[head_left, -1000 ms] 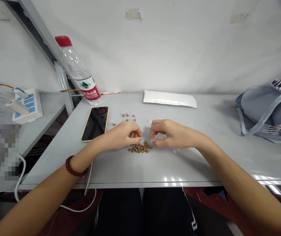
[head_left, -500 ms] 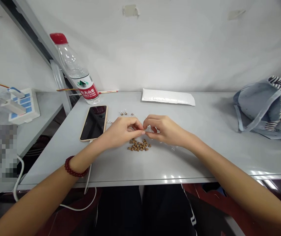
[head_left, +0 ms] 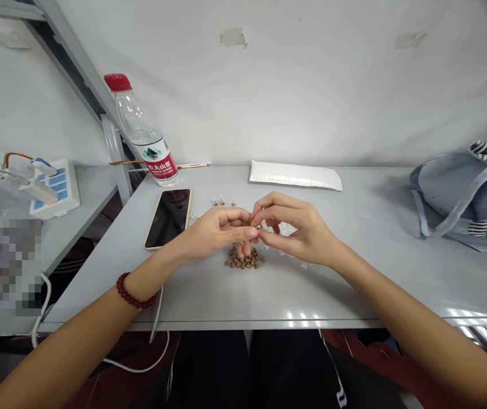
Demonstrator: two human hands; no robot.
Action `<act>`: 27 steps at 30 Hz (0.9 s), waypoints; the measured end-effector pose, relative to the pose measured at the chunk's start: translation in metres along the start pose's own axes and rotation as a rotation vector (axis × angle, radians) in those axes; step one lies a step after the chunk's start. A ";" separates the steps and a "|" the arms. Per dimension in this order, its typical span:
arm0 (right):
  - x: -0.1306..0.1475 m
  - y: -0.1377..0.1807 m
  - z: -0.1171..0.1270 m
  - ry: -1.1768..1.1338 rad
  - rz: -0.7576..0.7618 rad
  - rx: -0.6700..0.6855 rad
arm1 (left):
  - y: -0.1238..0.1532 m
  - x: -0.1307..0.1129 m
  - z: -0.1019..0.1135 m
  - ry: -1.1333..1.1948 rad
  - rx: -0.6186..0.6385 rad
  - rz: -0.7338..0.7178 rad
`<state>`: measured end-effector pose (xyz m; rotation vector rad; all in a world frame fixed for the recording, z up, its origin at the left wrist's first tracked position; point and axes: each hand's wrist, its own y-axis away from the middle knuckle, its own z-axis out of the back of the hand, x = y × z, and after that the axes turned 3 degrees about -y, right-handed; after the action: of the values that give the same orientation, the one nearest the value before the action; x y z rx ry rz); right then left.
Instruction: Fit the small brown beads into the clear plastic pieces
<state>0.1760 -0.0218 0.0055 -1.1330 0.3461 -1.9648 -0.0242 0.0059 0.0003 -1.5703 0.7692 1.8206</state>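
My left hand (head_left: 221,232) and my right hand (head_left: 296,228) meet above the table, thumbs and fingers pinched together. Between their tips is a tiny glinting bit, too small and covered to name. Under my left fingers lies a pile of small brown pellets (head_left: 247,261). Small clear plastic pieces (head_left: 286,229) are scattered beside and beneath my right hand. Beyond my left hand sit a few clear pieces with brown bits (head_left: 221,203) in or against them. A dark red bead bracelet (head_left: 134,292) circles my left wrist.
Left of my hands lie a phone (head_left: 169,218) with a white cable (head_left: 157,315) and a red-capped water bottle (head_left: 153,142). A white packet (head_left: 295,175) rests near the wall. At right is a blue-grey cloth bag (head_left: 456,187); at far left, a power strip (head_left: 58,190).
My left fingers have opened out and curled lower over the pellets, while my right hand has turned and spread a little. The fingertips stay together. The whole view has shifted slightly.
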 end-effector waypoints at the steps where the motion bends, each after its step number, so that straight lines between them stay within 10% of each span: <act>1: 0.001 0.000 0.000 -0.032 -0.006 -0.002 | 0.000 0.001 0.000 0.020 0.027 0.007; 14: 0.001 -0.001 -0.004 -0.027 -0.004 0.010 | -0.002 0.001 0.003 -0.022 0.030 0.010; 21: -0.014 -0.003 0.035 0.158 -0.317 0.168 | 0.003 0.008 0.018 -1.151 -0.429 -0.142; 27: -0.019 0.003 0.033 0.199 -0.451 0.507 | 0.003 0.014 0.022 -1.353 -0.356 -0.091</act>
<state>0.2092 -0.0041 0.0105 -0.7253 -0.3274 -2.3779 -0.0424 0.0222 -0.0106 -0.2267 -0.2714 2.4121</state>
